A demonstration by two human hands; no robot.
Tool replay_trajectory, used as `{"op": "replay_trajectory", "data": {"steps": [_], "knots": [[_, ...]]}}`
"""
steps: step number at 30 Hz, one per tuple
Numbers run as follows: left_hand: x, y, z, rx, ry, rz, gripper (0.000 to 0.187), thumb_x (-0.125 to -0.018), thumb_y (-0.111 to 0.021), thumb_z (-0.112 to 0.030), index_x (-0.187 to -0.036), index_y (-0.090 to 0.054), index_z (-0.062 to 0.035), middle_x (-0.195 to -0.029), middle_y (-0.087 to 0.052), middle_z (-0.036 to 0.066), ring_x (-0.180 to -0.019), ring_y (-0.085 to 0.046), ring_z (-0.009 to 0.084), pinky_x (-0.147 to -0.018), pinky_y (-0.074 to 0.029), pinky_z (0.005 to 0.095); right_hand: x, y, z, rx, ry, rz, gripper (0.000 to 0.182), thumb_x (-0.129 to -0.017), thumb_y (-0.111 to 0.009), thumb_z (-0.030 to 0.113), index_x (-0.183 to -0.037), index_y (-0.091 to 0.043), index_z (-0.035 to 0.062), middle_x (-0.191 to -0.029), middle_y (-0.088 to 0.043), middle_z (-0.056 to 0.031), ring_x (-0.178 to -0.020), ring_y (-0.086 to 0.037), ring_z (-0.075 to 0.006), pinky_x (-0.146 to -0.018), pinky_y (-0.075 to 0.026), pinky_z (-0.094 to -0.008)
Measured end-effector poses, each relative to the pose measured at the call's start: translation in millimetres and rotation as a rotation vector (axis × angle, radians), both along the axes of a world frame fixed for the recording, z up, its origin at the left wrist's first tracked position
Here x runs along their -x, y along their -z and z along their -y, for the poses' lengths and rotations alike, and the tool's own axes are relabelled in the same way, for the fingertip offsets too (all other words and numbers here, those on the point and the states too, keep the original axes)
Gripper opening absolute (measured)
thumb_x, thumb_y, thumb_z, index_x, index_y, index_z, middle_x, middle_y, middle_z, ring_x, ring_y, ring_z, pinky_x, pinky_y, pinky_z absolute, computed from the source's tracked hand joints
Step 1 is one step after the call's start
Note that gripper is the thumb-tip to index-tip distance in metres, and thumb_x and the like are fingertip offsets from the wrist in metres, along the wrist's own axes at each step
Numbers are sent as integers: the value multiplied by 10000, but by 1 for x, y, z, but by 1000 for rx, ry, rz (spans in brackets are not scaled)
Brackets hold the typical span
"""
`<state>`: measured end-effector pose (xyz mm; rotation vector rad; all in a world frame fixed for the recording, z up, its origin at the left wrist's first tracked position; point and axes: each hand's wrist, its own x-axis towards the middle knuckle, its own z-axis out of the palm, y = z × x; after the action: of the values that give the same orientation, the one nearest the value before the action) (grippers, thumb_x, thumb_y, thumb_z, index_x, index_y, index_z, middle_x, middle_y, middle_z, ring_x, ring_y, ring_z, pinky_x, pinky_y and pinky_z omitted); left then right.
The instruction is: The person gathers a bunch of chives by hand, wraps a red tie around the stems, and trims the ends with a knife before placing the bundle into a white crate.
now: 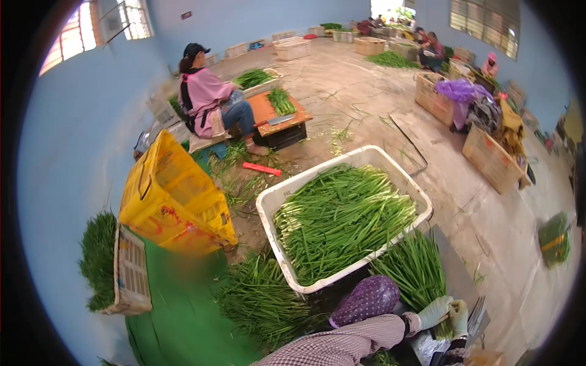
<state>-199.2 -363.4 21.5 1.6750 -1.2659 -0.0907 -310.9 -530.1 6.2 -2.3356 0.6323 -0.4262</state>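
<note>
In pale gloves, my left hand (434, 313) and my right hand (458, 317) are close together at the lower right. Both are closed around the lower end of a bunch of garlic chives (415, 268), whose long green leaves fan out up and left. Exact finger positions are partly hidden. Just beyond the bunch stands a white plastic crate (267, 210) filled with chives (345, 219) with pale stem ends. My knee in purple dotted cloth (369, 300) is left of my hands. Crinkled clear plastic (429, 348) lies below them.
Loose chives (262, 299) are heaped on a green mat (183, 305). A yellow crate (174, 201) lies tipped beside a chive-filled crate (131, 268). Across from me, a person in pink (207, 97) sits by a board with a knife (278, 121). A red-handled tool (261, 169) lies between.
</note>
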Motion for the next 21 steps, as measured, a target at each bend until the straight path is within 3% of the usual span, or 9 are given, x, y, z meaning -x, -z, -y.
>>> {"op": "replay_trajectory", "data": {"steps": [4, 11, 15, 16, 18, 19, 21], "knots": [[4, 14, 10, -11, 9, -91, 171, -891, -617, -91, -1014, -556, 11, -1056, -544, 207, -1006, -564, 408, -885, -480, 473, 5, 1, -15, 34, 84, 18, 132, -846, -708, 40, -928, -609, 10, -829, -565, -104, -754, -553, -258, -715, -467, -371], [3, 18, 24, -12, -12, -206, 147, -946, -573, -61, -1077, -535, -4, -965, -549, 212, -934, -569, 418, -837, -483, 467, 10, 5, -30, 103, 229, 119, 87, -846, -635, -7, -886, -558, -1, -863, -524, -124, -768, -523, -268, -724, -438, -377], [3, 9, 30, -121, -56, -309, 200, -932, -588, -35, -1127, -555, -8, -956, -558, 203, -910, -582, 402, -816, -497, 451, 19, -18, -45, -45, 348, 32, 100, -836, -635, 2, -892, -552, 7, -872, -520, -136, -779, -519, -296, -741, -434, -400], [1, 15, 33, -126, -68, -55, 231, -924, -598, -41, -1151, -566, -10, -939, -572, 199, -875, -591, 397, -790, -503, 449, 20, -20, -52, -59, 350, 31, 100, -836, -635, 2, -892, -552, 7, -872, -520, -136, -779, -519, -296, -741, -434, -400], [-3, 16, 40, -96, -49, -94, 202, -921, -600, -50, -1118, -567, -16, -922, -576, 194, -847, -592, 397, -768, -502, 447, 24, -19, -64, 373, 220, 92, 113, -854, -660, 25, -919, -570, 5, -909, -555, -155, -820, -544, -349, -790, -445, -457], [-6, 18, 43, -53, -31, -135, 174, -918, -603, -59, -1085, -568, -23, -905, -580, 189, -819, -593, 397, -746, -501, 445, 26, -11, -70, 359, 223, 89, 113, -854, -660, 25, -919, -570, 5, -909, -555, -155, -820, -544, -349, -790, -445, -457], [-11, 20, 49, -221, 74, -165, 101, -920, -596, -65, -1002, -546, -35, -877, -579, 181, -787, -591, 394, -717, -493, 444, 31, 8, -84, 443, 241, 23, 149, -845, -663, 25, -985, -616, 6, -957, -602, -172, -906, -574, -401, -875, -452, -520]]}}
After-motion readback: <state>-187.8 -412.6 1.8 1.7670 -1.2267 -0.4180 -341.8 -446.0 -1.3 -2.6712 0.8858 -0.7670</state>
